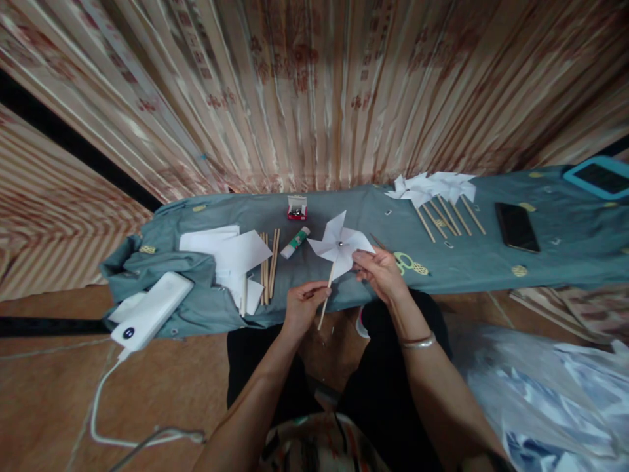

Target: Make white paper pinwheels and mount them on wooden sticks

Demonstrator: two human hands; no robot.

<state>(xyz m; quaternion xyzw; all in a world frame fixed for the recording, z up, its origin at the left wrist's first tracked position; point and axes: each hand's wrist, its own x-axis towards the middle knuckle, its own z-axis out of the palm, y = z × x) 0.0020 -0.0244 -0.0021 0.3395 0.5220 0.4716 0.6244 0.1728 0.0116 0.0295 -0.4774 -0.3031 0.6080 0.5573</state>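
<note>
A white paper pinwheel with a silver pin at its centre is held up over the near edge of the cloth. My left hand is closed, pinching its wooden stick between thumb and fingers. At the lower right blade, my right hand has its thumb and fingers closed on the paper edge. Just beyond my right hand lie scissors with green handles, partly hidden by it. Left of the pinwheel are a glue stick and an open red box of small metal pins.
Loose wooden sticks lie beside white paper pieces on the blue-grey cloth. A white power bank with a cable sits at left. Several pinwheels, a phone and a blue-framed tablet are at right. A plastic bag stands below.
</note>
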